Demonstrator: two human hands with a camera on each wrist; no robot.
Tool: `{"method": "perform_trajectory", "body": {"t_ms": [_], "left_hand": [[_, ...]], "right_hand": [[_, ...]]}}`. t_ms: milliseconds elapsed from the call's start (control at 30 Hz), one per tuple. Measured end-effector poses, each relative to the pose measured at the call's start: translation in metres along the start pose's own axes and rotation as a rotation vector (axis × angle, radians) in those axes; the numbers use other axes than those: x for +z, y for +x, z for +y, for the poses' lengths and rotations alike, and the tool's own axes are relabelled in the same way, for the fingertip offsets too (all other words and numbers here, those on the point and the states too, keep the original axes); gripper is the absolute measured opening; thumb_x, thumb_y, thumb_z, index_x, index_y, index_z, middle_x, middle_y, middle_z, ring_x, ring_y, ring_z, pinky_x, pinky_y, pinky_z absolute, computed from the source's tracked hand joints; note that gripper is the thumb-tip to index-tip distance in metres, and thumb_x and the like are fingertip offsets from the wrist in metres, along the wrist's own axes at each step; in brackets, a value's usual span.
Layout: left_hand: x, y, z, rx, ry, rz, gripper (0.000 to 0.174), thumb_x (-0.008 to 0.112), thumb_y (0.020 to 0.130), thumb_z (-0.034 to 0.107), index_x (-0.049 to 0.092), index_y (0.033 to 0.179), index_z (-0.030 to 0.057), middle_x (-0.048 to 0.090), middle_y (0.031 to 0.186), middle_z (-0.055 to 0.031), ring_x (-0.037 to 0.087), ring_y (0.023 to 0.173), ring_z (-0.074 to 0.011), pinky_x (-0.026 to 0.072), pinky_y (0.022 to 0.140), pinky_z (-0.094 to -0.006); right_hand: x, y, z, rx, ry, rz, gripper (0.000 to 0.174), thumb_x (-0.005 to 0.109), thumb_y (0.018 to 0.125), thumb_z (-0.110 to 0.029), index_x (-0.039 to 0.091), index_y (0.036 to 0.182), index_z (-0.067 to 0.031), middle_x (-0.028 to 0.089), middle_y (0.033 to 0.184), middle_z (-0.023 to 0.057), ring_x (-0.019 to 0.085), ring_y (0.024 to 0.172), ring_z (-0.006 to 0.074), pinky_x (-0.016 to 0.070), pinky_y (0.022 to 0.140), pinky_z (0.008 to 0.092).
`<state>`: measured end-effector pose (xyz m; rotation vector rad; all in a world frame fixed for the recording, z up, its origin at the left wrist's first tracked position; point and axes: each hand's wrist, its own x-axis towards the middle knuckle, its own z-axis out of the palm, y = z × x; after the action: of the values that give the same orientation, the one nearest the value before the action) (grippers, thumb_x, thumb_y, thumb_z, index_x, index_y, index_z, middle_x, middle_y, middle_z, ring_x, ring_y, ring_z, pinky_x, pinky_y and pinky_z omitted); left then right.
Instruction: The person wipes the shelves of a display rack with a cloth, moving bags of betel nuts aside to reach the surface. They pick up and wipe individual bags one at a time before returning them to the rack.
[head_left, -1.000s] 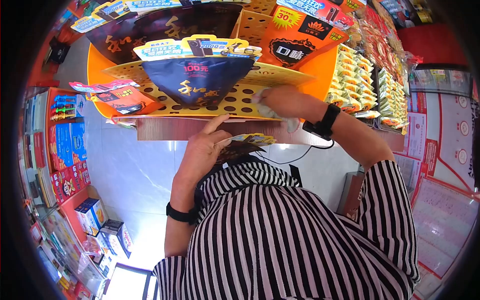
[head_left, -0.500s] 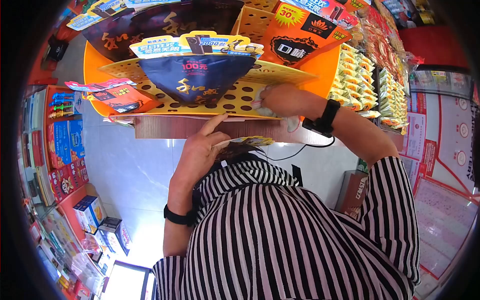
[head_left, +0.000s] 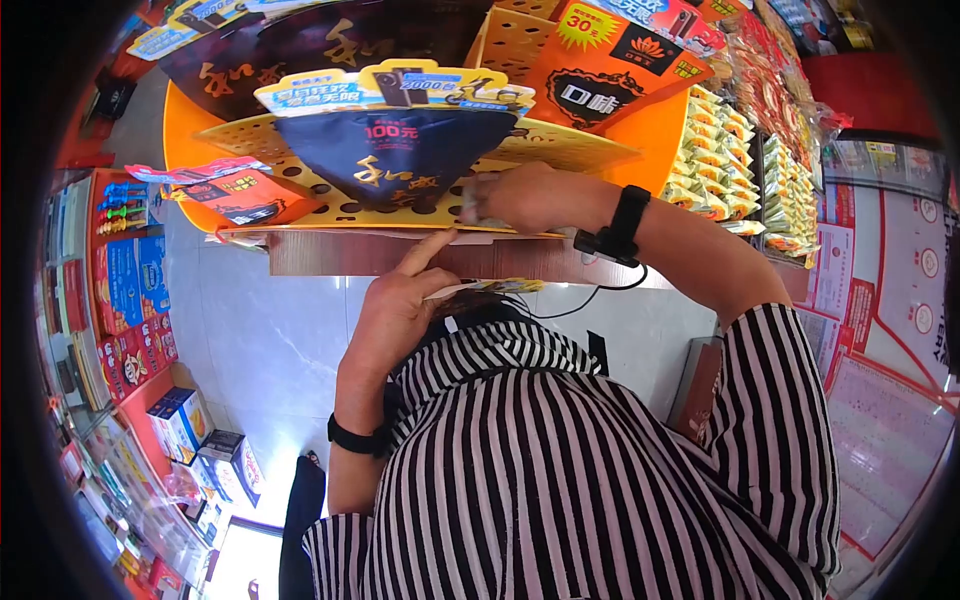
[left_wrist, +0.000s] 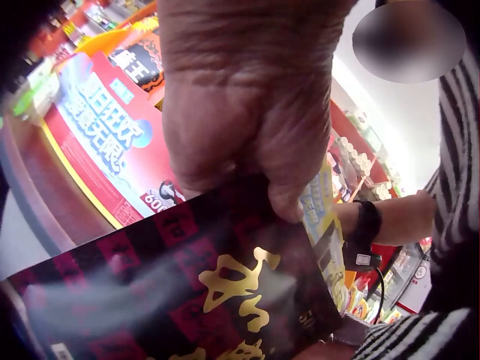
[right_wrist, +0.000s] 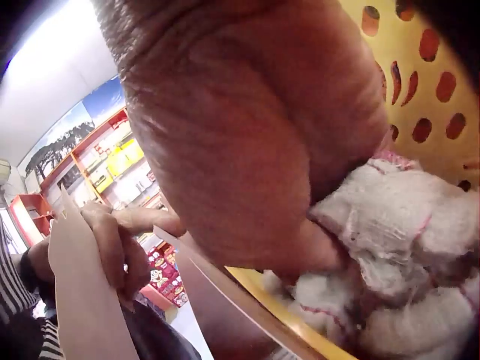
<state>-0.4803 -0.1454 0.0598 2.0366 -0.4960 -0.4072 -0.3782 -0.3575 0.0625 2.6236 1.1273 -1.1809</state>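
Observation:
My right hand (head_left: pixel 530 198) grips a crumpled white cloth (right_wrist: pixel 397 210) with pink threads. It presses the cloth against the yellow perforated shelf (right_wrist: pixel 442 97), just right of a dark blue pouch (head_left: pixel 395 150) with gold lettering. Below the shelf's front edge, my left hand (head_left: pixel 390 315) pinches the top of a black and maroon pouch (left_wrist: pixel 180 285), also gold-lettered, with a printed card along its top. The left index finger points up to the shelf's edge. Most of the held pouch hangs out of sight in the head view.
An orange pouch (head_left: pixel 255 195) leans at the shelf's left end, and a larger orange one (head_left: pixel 605 75) stands behind at right. Small snack packets (head_left: pixel 710 165) fill trays to the right. A cable (head_left: pixel 590 300) hangs from the right wrist. A dark trouser leg (head_left: pixel 303 530) shows at lower left.
My right hand has slid left along the shelf with the cloth, closer to the blue pouch. The left hand keeps its hold almost unmoved. A dark trouser leg has appeared at lower left.

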Motion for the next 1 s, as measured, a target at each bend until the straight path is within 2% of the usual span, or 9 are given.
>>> {"method": "perform_trajectory", "body": {"t_ms": [67,133,167,233,633,733,833,933,1000], "left_hand": [[0.000,-0.002,-0.001,-0.001,-0.003,0.003,0.010,0.061,0.081,0.009,0.066,0.089,0.0059,0.052,0.132,-0.0054,0.062,0.095,-0.0291,0.0502,0.079,-0.0351],[0.000,-0.003,-0.001,0.010,-0.033,0.020,0.010,0.060,0.081,0.009,0.065,0.089,0.0058,0.052,0.132,-0.0057,0.062,0.095,-0.0289,0.0502,0.079,-0.0351],[0.000,-0.004,-0.001,0.007,-0.036,0.020,0.010,0.060,0.081,0.009,0.065,0.089,0.0058,0.052,0.132,-0.0057,0.062,0.095,-0.0289,0.0502,0.079,-0.0351],[-0.003,-0.002,0.000,-0.012,-0.016,-0.014,0.009,0.060,0.081,0.008,0.065,0.088,0.0055,0.053,0.131,-0.0060,0.062,0.095,-0.0289,0.0502,0.079,-0.0352],[-0.004,0.001,-0.005,0.045,-0.046,0.013,0.013,0.061,0.078,0.003,0.066,0.090,0.0045,0.054,0.130,-0.0085,0.060,0.105,-0.0277,0.0492,0.085,-0.0339],[-0.004,0.001,-0.004,0.016,-0.081,0.010,0.015,0.060,0.078,0.001,0.066,0.091,0.0049,0.054,0.130,-0.0085,0.060,0.106,-0.0277,0.0491,0.086,-0.0335],[-0.005,0.001,-0.005,-0.004,-0.094,-0.012,0.015,0.060,0.078,0.002,0.067,0.092,0.0052,0.054,0.129,-0.0086,0.060,0.106,-0.0279,0.0492,0.086,-0.0334],[-0.007,0.003,-0.005,0.016,-0.082,-0.013,0.015,0.060,0.079,0.002,0.067,0.092,0.0050,0.054,0.129,-0.0088,0.060,0.106,-0.0277,0.0493,0.085,-0.0336],[-0.007,0.003,-0.003,0.010,-0.093,-0.018,0.015,0.060,0.078,0.002,0.067,0.092,0.0048,0.055,0.129,-0.0088,0.060,0.105,-0.0277,0.0494,0.085,-0.0337]], "right_hand": [[-0.004,-0.003,-0.002,0.068,0.008,-0.085,0.051,0.058,0.075,-0.003,0.056,0.125,-0.0149,0.051,0.128,0.0102,0.049,0.119,0.0292,0.0508,0.081,0.0395],[-0.004,-0.010,-0.001,-0.164,0.009,0.063,0.051,0.058,0.076,-0.004,0.055,0.126,-0.0153,0.051,0.128,0.0107,0.047,0.122,0.0296,0.0490,0.087,0.0391],[0.002,-0.006,-0.001,-0.166,0.010,0.059,0.051,0.058,0.076,-0.004,0.055,0.126,-0.0153,0.051,0.128,0.0107,0.047,0.122,0.0296,0.0490,0.087,0.0391],[0.015,0.005,0.000,-0.279,0.019,0.299,0.052,0.055,0.078,-0.003,0.052,0.129,-0.0159,0.051,0.128,0.0112,0.047,0.123,0.0300,0.0458,0.093,0.0390],[0.009,0.013,0.027,-0.156,0.132,-0.050,0.052,0.049,0.086,-0.008,0.046,0.136,-0.0219,0.051,0.131,0.0106,0.052,0.116,0.0324,0.0440,0.094,0.0391],[0.010,0.006,0.025,-0.191,0.162,0.147,0.041,0.044,0.093,-0.025,0.049,0.132,-0.0149,0.055,0.126,0.0123,0.054,0.112,0.0336,0.0438,0.093,0.0401],[0.006,0.010,0.010,-0.127,0.154,0.193,0.039,0.041,0.094,-0.027,0.050,0.131,-0.0175,0.054,0.128,0.0120,0.055,0.111,0.0327,0.0458,0.091,0.0406],[0.001,0.005,0.004,-0.093,0.243,0.158,0.048,0.048,0.087,-0.015,0.046,0.135,-0.0228,0.048,0.134,0.0135,0.050,0.118,0.0334,0.0438,0.095,0.0401],[0.008,0.004,0.010,-0.084,0.190,0.143,0.047,0.045,0.089,-0.016,0.046,0.135,-0.0253,0.048,0.134,0.0133,0.050,0.119,0.0340,0.0429,0.096,0.0404]]}}
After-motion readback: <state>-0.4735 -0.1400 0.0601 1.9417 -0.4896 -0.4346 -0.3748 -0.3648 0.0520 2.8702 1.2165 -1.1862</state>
